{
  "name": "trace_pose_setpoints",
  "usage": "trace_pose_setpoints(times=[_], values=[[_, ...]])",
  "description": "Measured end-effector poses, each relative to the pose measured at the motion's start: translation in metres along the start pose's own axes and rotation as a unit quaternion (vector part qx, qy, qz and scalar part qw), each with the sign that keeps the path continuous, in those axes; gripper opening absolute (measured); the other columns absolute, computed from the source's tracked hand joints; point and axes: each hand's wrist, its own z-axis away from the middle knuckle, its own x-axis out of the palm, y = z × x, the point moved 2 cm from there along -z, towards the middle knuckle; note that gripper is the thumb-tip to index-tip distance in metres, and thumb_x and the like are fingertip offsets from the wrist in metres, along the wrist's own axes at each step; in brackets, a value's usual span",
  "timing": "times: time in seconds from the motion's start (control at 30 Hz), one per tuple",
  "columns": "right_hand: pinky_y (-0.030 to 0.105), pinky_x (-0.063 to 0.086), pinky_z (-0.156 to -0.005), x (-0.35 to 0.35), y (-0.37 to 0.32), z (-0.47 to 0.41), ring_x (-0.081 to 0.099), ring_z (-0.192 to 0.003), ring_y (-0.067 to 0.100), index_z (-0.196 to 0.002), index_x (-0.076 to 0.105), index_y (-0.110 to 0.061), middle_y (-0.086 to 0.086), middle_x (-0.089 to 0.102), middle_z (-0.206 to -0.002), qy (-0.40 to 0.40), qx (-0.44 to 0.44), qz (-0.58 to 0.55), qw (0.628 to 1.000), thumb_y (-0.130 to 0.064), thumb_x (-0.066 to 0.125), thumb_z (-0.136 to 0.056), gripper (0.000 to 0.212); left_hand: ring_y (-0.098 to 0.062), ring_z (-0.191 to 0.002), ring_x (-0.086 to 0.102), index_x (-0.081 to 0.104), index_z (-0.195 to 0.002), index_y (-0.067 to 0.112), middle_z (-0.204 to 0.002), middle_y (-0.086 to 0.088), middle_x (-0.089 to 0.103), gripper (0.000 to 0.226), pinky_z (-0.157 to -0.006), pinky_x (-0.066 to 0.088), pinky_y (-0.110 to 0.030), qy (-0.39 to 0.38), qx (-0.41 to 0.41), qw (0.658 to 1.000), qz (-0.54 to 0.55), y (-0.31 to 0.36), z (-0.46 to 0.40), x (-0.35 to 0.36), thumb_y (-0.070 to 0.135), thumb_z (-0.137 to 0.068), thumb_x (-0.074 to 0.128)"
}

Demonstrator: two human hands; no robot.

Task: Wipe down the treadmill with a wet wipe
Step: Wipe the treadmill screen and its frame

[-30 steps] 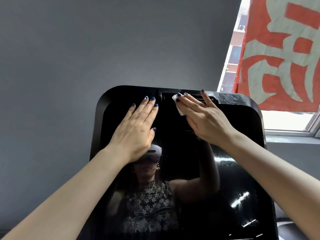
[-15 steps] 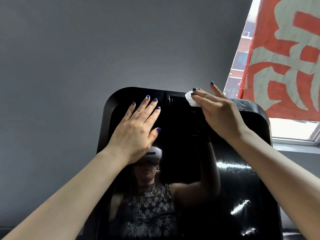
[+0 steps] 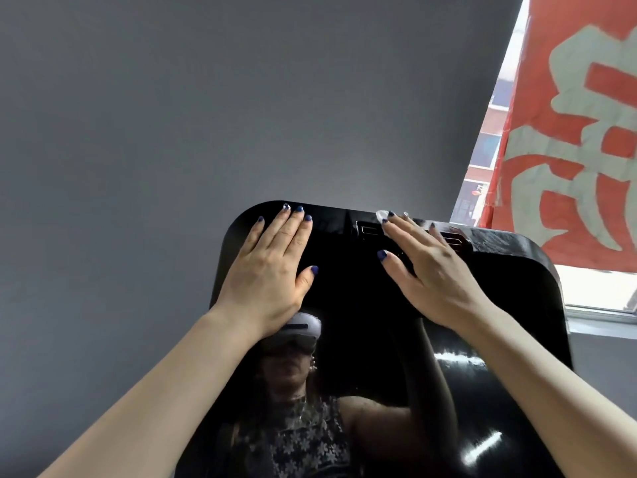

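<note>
The treadmill's glossy black screen (image 3: 362, 305) fills the near middle of my view, tilted up toward me, with a grey wall (image 3: 172, 115) behind it and a red banner (image 3: 579, 132) over the window on the far right. My left hand (image 3: 272, 267) lies flat on the screen's far left part, fingers straight and close together, thumb out, holding nothing. My right hand (image 3: 431, 270) lies flat near the far edge, fingers straight and slightly spread, pressing the wet wipe (image 3: 382, 217) against the slotted vent (image 3: 365, 231) there; only a small white corner of it shows past my fingertips.

What could go wrong, as I judge it: the wipe is pinned only under flat fingers, so a quick stroke could leave it behind or push it off the far edge. A corner might also snag in the vent slots, or moisture could get squeezed into them if I press hard. My bare left palm on the gloss will likely leave prints I must wipe again.

Compared with half a second ago, my right hand has come down from the top edge, where it was raised with the wipe more exposed, and now lies flatter over the vent. My left hand has stayed put.
</note>
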Motion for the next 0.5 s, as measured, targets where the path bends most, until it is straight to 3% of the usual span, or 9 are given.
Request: trace_pose_setpoints(times=[0.07,0.13,0.23,0.3,0.37,0.43,0.5], values=[[0.030,-0.004,-0.125,-0.002,0.002,0.000,0.012,-0.152,-0.001,-0.156,0.035,-0.027,-0.015,0.026,-0.163,-0.047,0.019,-0.011,0.999,-0.064,0.022,-0.095,0.073,-0.017,-0.156,0.010,0.022,-0.159,0.011,-0.167,-0.005,0.020,0.074,-0.126,-0.001,-0.037,0.000,0.004,1.000,-0.007,-0.001,0.001,0.002,0.051,-0.097,0.019],[0.033,-0.008,-0.124,-0.002,-0.001,-0.011,0.010,-0.151,-0.003,-0.157,0.034,-0.029,-0.015,0.026,-0.163,-0.068,0.028,-0.015,0.997,-0.068,0.012,-0.091,0.079,-0.018,-0.156,0.011,0.023,-0.159,0.011,-0.167,-0.006,0.021,0.074,-0.125,-0.002,-0.037,0.003,0.004,1.000,-0.015,-0.001,0.001,0.004,0.051,-0.097,0.021],[0.042,-0.008,-0.124,-0.002,-0.015,-0.043,0.021,-0.151,0.003,-0.149,0.047,-0.026,-0.010,0.038,-0.159,-0.106,0.039,-0.007,0.994,-0.057,0.014,-0.102,0.065,-0.017,-0.156,0.007,0.018,-0.160,0.012,-0.168,-0.005,0.016,0.076,-0.124,-0.005,-0.037,0.000,-0.001,1.000,-0.022,0.000,0.000,0.005,0.052,-0.095,0.019],[0.044,-0.006,-0.125,0.002,-0.024,-0.061,0.030,-0.149,0.010,-0.134,0.059,-0.022,-0.004,0.048,-0.154,-0.139,0.060,0.006,0.988,-0.044,0.016,-0.110,0.054,-0.015,-0.156,0.002,0.013,-0.160,0.013,-0.169,-0.003,0.011,0.077,-0.124,-0.009,-0.036,-0.003,-0.005,1.000,-0.025,0.000,0.000,0.005,0.053,-0.094,0.016],[0.043,-0.003,-0.125,0.006,-0.030,-0.070,0.039,-0.144,0.016,-0.120,0.063,-0.018,0.000,0.055,-0.147,-0.143,0.081,0.012,0.986,-0.043,0.016,-0.110,0.054,-0.014,-0.156,0.002,0.013,-0.160,0.014,-0.169,-0.003,0.011,0.077,-0.124,-0.009,-0.035,-0.001,-0.002,1.000,-0.030,-0.001,0.001,0.005,0.052,-0.094,0.016],[0.041,-0.002,-0.124,0.009,-0.037,-0.065,0.037,-0.144,0.016,-0.128,0.060,-0.015,0.001,0.054,-0.146,-0.127,0.073,0.011,0.989,-0.047,0.017,-0.109,0.056,-0.014,-0.155,0.006,0.018,-0.160,0.012,-0.168,-0.004,0.016,0.075,-0.124,-0.006,-0.034,0.004,0.007,1.000,-0.026,-0.003,0.001,0.004,0.050,-0.095,0.021],[0.035,-0.004,-0.123,0.011,-0.044,-0.046,0.022,-0.152,0.011,-0.150,0.044,-0.017,-0.002,0.039,-0.160,-0.114,0.044,0.002,0.992,-0.057,0.015,-0.102,0.068,-0.014,-0.155,0.008,0.021,-0.159,0.011,-0.167,-0.004,0.019,0.073,-0.124,-0.003,-0.034,0.011,0.021,1.000,-0.007,-0.006,0.002,0.002,0.047,-0.095,0.025]])
